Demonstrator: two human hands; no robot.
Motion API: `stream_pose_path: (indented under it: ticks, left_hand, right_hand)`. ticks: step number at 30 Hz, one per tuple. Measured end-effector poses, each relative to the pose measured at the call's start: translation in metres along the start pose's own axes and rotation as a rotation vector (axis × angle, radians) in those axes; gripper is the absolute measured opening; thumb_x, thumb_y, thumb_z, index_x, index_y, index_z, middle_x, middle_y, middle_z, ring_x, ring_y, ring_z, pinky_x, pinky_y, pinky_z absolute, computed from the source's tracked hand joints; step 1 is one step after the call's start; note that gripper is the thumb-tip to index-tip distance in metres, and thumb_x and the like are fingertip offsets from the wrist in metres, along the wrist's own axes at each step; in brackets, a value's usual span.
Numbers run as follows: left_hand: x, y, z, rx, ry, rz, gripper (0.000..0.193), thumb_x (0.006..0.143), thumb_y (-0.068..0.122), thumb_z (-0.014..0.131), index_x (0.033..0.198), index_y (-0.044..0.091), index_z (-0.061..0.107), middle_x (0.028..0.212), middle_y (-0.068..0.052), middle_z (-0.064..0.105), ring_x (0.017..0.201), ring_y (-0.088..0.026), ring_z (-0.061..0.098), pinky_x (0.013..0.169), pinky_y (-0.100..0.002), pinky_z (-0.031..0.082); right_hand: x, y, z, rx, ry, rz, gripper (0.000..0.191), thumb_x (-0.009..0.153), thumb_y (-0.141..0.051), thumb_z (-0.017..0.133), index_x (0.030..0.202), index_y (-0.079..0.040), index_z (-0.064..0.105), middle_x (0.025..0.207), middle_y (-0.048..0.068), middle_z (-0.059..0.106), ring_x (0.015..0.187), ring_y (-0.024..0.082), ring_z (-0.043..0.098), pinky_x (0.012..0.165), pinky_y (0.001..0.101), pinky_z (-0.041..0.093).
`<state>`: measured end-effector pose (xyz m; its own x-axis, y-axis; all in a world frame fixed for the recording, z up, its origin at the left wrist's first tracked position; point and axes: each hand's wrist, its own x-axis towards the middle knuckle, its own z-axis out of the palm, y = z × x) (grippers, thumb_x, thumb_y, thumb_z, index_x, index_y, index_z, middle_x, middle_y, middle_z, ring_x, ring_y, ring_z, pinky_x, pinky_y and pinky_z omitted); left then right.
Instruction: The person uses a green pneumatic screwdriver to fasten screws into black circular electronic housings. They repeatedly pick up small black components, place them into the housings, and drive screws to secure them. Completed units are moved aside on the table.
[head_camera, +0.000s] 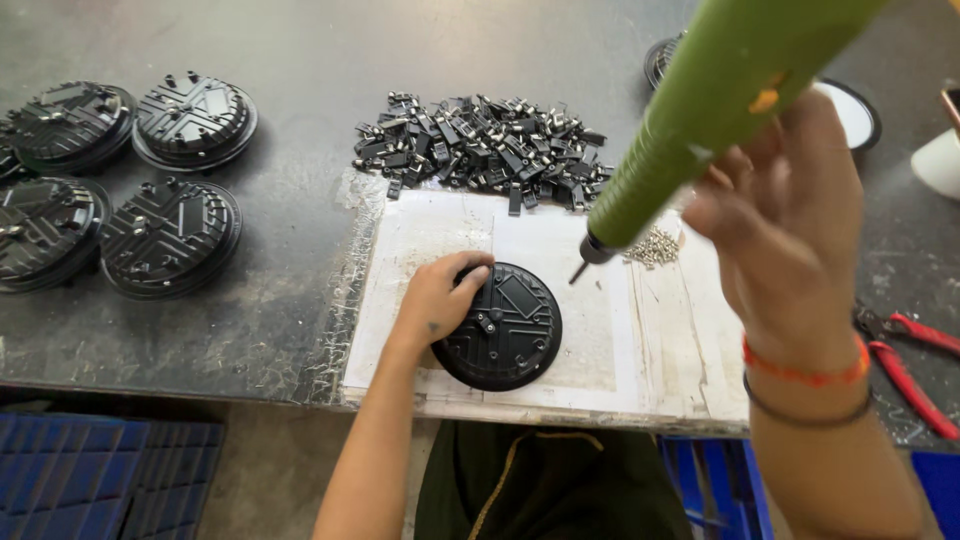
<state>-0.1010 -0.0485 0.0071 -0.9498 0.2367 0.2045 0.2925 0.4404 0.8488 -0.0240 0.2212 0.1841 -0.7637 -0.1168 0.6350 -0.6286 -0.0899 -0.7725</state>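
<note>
Round black housing (508, 325), ribbed, lying flat on a scuffed white work mat (610, 340) at the near edge of the bench. Left hand (437, 297) rests on its left rim, fingers curled over the edge, steadying it. A small bracket sits at the disc's centre.

Right hand (790, 225) wrapped around a green powered screwdriver (715, 110), raised and tilted, bit tip hanging just above and to the right of the disc, not touching.

Risks, as judged: the slanted bit may skid off a screw head and score the ribs; the steadying fingers lie close to the bit's path; a light hold may let the disc spin on the mat.

Beyond: loose screws (655, 248) on the mat; red-handled pliers (915, 360) to the right; heap of small black metal clips (485, 148); four matching housings (120, 185) grouped far left; a white-centred round part (850, 112) at the far right.

Packages, labels, signs: none legible. Blue crates (100, 475) under the bench, unmarked.
</note>
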Motion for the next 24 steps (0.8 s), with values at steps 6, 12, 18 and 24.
stream_pose_path:
  ticks: [6,12,18,24]
  left_hand:
    - [0.007,-0.001,0.017,-0.051,0.050,0.001,0.023,0.094,0.019,0.062,0.109,0.012,0.077,0.104,-0.012,0.078,0.097,-0.029,0.075,0.087,-0.037,0.057]
    - [0.016,0.001,0.020,0.027,0.057,0.023,0.023,0.094,0.017,0.060,0.107,0.013,0.078,0.105,-0.013,0.076,0.100,-0.032,0.070,0.089,-0.039,0.054]
    - [0.020,0.002,0.016,0.009,0.008,0.023,0.024,0.094,0.016,0.059,0.108,0.013,0.078,0.105,-0.013,0.075,0.102,-0.031,0.069,0.092,-0.039,0.052]
    - [0.018,0.005,0.014,-0.001,0.025,0.049,0.024,0.095,0.015,0.058,0.108,0.011,0.077,0.105,-0.012,0.075,0.103,-0.030,0.069,0.093,-0.039,0.052]
  right_hand:
    - [0.026,0.013,0.040,0.040,-0.027,0.061,0.033,0.097,0.003,0.071,0.123,-0.002,0.051,0.106,0.010,0.058,0.092,0.020,0.063,0.086,0.0364,0.056]
    - [-0.011,0.019,0.053,0.102,0.118,0.076,0.025,0.101,0.006,0.062,0.120,-0.001,0.047,0.088,0.015,0.062,0.073,0.021,0.064,0.072,0.0353,0.057]
    - [-0.023,0.029,0.059,0.106,0.192,0.110,0.029,0.101,0.008,0.061,0.123,-0.001,0.045,0.084,0.016,0.063,0.070,0.020,0.063,0.069,0.0344,0.056]
    - [-0.025,0.030,0.062,0.108,0.159,0.110,0.031,0.100,0.010,0.061,0.123,-0.002,0.044,0.083,0.018,0.063,0.070,0.021,0.062,0.067,0.0330,0.055]
